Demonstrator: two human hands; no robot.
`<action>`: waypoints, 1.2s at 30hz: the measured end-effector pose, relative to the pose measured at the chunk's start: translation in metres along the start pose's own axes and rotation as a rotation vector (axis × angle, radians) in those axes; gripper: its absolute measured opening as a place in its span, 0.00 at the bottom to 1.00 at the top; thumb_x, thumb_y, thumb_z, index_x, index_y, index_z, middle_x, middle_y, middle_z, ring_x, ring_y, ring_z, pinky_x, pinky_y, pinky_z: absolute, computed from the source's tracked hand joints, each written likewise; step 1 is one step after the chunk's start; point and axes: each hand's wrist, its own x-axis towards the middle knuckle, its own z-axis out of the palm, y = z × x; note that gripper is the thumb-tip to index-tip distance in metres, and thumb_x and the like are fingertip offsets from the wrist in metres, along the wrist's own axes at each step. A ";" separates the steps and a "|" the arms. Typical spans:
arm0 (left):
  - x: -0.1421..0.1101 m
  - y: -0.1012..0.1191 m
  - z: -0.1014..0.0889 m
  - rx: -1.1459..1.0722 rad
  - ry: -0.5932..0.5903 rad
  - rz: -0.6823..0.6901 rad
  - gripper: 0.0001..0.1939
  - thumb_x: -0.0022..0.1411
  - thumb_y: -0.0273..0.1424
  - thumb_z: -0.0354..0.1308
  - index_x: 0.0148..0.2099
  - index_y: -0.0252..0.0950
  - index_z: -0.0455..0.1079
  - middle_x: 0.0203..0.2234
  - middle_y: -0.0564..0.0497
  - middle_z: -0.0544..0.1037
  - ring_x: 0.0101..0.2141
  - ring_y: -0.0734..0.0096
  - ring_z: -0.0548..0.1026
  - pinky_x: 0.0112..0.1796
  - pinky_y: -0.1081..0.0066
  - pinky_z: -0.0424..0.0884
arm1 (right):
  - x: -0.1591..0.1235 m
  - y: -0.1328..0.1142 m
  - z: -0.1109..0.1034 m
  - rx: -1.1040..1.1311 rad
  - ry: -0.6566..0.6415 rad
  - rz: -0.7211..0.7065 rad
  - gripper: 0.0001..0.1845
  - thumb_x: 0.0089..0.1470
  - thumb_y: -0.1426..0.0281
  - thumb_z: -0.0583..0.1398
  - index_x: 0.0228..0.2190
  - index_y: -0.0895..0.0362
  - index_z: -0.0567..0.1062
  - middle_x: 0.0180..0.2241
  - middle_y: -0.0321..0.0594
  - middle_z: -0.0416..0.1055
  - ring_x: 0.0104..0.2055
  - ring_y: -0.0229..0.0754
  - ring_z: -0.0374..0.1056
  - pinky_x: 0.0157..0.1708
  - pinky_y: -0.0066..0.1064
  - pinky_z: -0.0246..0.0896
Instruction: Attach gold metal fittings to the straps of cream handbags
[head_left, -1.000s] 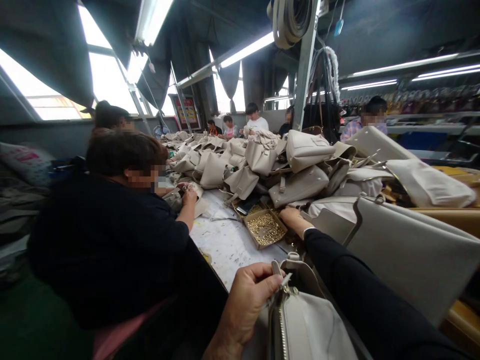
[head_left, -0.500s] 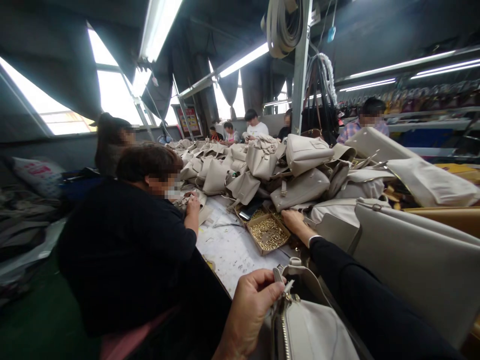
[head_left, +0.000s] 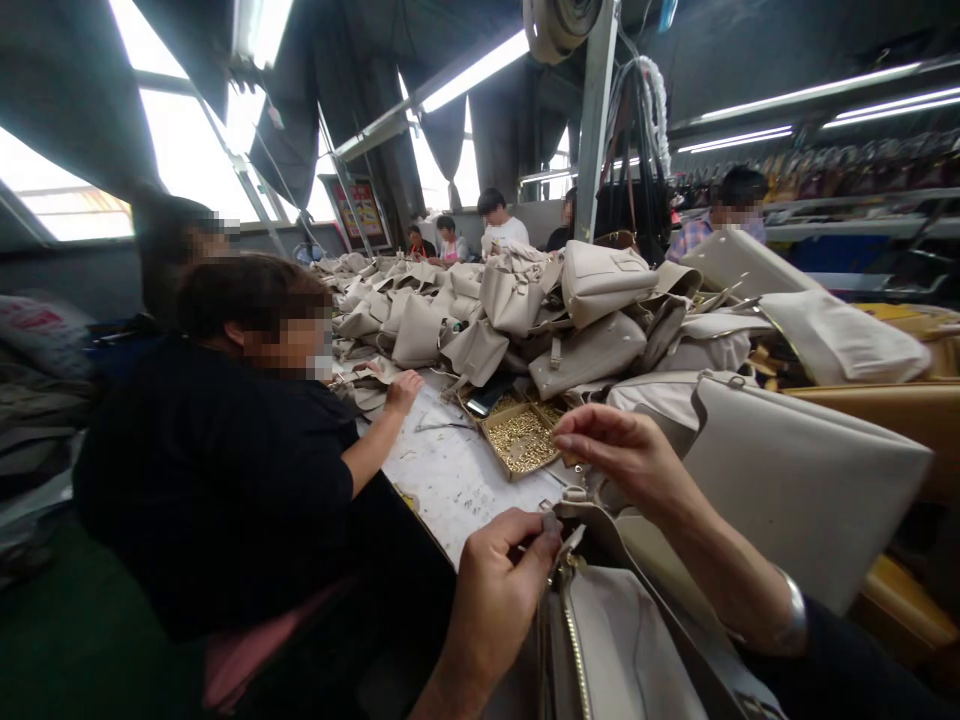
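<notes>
My left hand (head_left: 502, 590) pinches a small grey leather tab at the zipper end of a beige handbag (head_left: 626, 640). The bag lies with its gold-toothed zipper facing up, below and right of that hand. Above the bag, my right hand (head_left: 634, 450) has thumb and fingers pressed together; whatever sits between the tips is too small to make out. Just left of its fingertips is a shallow cardboard box (head_left: 519, 470) holding many small gold metal pieces. A silver bracelet circles my right wrist.
Beige bags (head_left: 420, 330) are heaped across the white worktable (head_left: 442, 480). A large beige bag (head_left: 810, 470) stands at the right, by mustard-coloured pieces (head_left: 892, 410). A co-worker in black (head_left: 217, 480) sits close on the left. Several people work farther back. A metal post (head_left: 596, 130) rises behind the heap.
My right hand has drawn back from beside the box toward me and the handbag. My left hand keeps its pinch on the tab. The co-worker's hand has shifted, and the view has turned slightly.
</notes>
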 end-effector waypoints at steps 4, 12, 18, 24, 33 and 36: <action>-0.002 0.006 0.004 0.064 -0.032 0.066 0.10 0.65 0.33 0.61 0.33 0.35 0.80 0.28 0.48 0.79 0.32 0.66 0.74 0.36 0.72 0.67 | -0.055 -0.013 0.000 0.094 0.070 0.075 0.11 0.54 0.60 0.72 0.33 0.55 0.82 0.29 0.36 0.76 0.30 0.36 0.69 0.29 0.25 0.66; 0.000 0.012 0.013 0.199 -0.101 0.153 0.13 0.67 0.32 0.58 0.32 0.36 0.79 0.26 0.49 0.77 0.30 0.66 0.74 0.34 0.72 0.66 | -0.086 0.017 0.001 0.200 0.173 0.053 0.09 0.55 0.61 0.71 0.32 0.53 0.82 0.30 0.37 0.78 0.33 0.39 0.72 0.35 0.27 0.70; -0.001 0.006 0.017 0.260 -0.063 0.148 0.10 0.66 0.29 0.59 0.35 0.38 0.82 0.30 0.48 0.82 0.33 0.64 0.78 0.36 0.71 0.69 | -0.109 0.018 0.016 0.080 0.126 -0.061 0.04 0.60 0.67 0.68 0.32 0.51 0.83 0.30 0.37 0.78 0.33 0.41 0.72 0.36 0.28 0.67; -0.003 0.004 0.021 0.237 -0.032 0.138 0.08 0.63 0.29 0.61 0.38 0.37 0.83 0.33 0.47 0.85 0.35 0.60 0.80 0.39 0.70 0.72 | -0.118 0.025 0.024 0.075 0.262 -0.142 0.05 0.60 0.72 0.67 0.34 0.49 0.84 0.33 0.36 0.78 0.36 0.41 0.72 0.39 0.27 0.68; -0.003 0.010 0.024 0.216 -0.040 0.133 0.09 0.63 0.28 0.61 0.38 0.39 0.84 0.33 0.47 0.85 0.35 0.60 0.80 0.39 0.70 0.72 | -0.116 0.029 0.024 0.164 0.331 -0.070 0.03 0.58 0.67 0.69 0.32 0.48 0.84 0.33 0.36 0.78 0.37 0.42 0.72 0.40 0.28 0.68; -0.003 0.009 0.024 0.214 -0.045 0.146 0.09 0.63 0.28 0.61 0.39 0.40 0.84 0.33 0.47 0.85 0.35 0.60 0.80 0.39 0.70 0.72 | -0.116 0.029 0.024 0.158 0.356 -0.073 0.02 0.57 0.66 0.70 0.31 0.47 0.85 0.35 0.38 0.78 0.40 0.44 0.73 0.42 0.30 0.69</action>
